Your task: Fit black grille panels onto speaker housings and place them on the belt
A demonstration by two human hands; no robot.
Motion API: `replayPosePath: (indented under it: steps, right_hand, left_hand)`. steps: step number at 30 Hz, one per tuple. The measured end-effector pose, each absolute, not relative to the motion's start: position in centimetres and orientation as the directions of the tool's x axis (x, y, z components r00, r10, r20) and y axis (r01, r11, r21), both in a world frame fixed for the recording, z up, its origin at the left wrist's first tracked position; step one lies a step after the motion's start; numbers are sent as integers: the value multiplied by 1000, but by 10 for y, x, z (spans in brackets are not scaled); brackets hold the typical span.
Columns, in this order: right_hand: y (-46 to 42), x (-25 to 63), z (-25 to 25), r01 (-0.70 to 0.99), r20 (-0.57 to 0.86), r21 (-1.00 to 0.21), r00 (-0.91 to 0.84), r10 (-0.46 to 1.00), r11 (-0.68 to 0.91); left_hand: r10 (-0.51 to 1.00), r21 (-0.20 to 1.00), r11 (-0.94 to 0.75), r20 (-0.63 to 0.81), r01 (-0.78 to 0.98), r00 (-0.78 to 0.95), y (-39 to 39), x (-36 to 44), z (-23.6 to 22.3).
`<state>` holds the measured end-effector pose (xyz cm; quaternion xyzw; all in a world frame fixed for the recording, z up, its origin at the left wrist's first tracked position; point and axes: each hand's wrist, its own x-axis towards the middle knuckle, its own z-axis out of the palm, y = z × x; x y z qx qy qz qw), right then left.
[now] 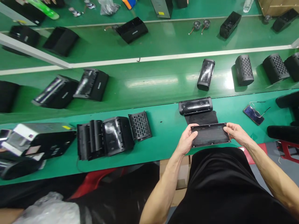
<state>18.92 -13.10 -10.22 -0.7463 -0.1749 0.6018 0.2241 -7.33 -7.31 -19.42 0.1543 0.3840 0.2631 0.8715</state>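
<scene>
Between my two hands is a black rectangular speaker grille panel (210, 135), its inner side facing up, with small clips along its rim. My left hand (188, 138) grips its left end, thumb on top. The right end is pinched by my right hand (233, 132), thumb over the corner. Just beyond the panel lies a flat dark sheet (202, 118), and behind that a black speaker housing (195, 106) rests on its side on the green table. The fingers under the panel are hidden.
A phone (253, 114) and eyeglasses (257, 114) lie to the right. On the left stand a perforated grille (140, 125) and an open speaker shell (116, 135). Several speakers, including a perforated one (244, 70), sit on the green conveyor (151, 77). A person sits at left.
</scene>
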Motion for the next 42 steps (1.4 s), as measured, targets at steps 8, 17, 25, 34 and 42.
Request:
replayPosePath:
  steps: [8,17,25,34,42]
  right_hand:
    - [-132,192,-98,-75,-822,-556,193,535,-828]
    - [-136,193,-98,-118,-819,-568,176,546,-814]
    - [-137,194,-99,-136,-819,-571,154,552,-809]
    - [-136,194,-103,-148,-819,-570,179,545,-808]
    - [-128,194,-100,-136,-820,-569,173,546,-811]
  left_hand:
    - [533,424,845,-612,-326,584,-72,-72,-197]
    - [545,439,837,-611,-328,574,-68,-71,-196]
    - [540,449,838,-605,-310,585,-68,-71,-203]
    - [530,446,845,-617,-296,582,-68,-71,-206]
    - [560,468,824,-597,-318,574,-66,-71,-209]
